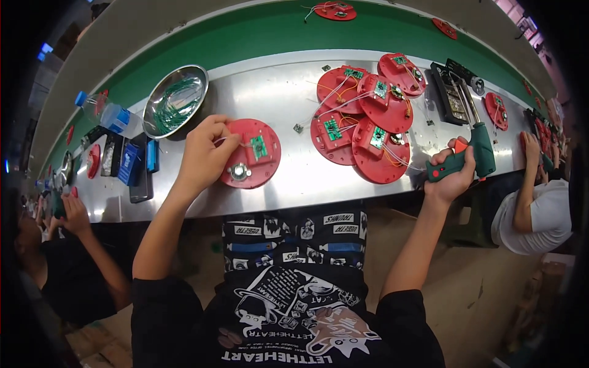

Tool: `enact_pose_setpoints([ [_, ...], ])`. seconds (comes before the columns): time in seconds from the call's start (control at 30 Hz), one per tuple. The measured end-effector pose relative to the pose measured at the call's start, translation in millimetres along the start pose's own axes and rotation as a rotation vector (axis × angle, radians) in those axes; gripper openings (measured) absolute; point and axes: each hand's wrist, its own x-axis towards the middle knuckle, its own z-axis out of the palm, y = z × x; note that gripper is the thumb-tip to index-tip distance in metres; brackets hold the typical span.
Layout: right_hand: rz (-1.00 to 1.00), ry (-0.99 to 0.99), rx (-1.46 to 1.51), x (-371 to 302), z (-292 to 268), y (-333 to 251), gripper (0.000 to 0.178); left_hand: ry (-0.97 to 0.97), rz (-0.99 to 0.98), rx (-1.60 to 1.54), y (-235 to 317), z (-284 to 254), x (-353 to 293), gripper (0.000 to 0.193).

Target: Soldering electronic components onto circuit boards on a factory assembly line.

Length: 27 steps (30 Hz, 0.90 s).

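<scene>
My left hand [210,150] is closed in a pinch over the left edge of a round red plastic housing [265,170]. White wire shows at its fingertips, beside the housing's small green circuit board [260,148]. A round silvery part [239,172] sits low on the same housing, which lies flat near the bench's front edge. My right hand [453,175] wraps round the grip of a green pistol-shaped electric screwdriver [483,150], held at the bench's front edge, its long shaft pointing away from me.
Several similar red housings [383,168] with boards and wires overlap right of centre. A metal bowl [201,75] of green wires stands at the left, beyond a blue box [129,164] and a clear bottle [115,118]. A black tray [446,92] lies far right. People work on both sides.
</scene>
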Motion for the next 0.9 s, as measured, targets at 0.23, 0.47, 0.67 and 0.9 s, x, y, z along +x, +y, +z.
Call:
enact_pose_setpoints([
  [0.23, 0.036, 0.01, 0.001, 4, -12, 4, 0.035, 0.177, 0.054, 0.099, 5, 14, -16, 0.039],
  [0.47, 0.058, 0.021, -0.004, 8, -19, 0, 0.038, 0.049, 0.142, 0.271, -9, -3, -12, 0.045],
  [0.67, 0.04, -0.034, -0.028, 16, -30, 6, 0.04, 0.05, 0.211, 0.161, -1, -35, 6, 0.054],
  [0.9, 0.026, -0.024, -0.021, 5, -22, 5, 0.039, 0.089, 0.133, 0.68, -67, -100, 73, 0.019],
])
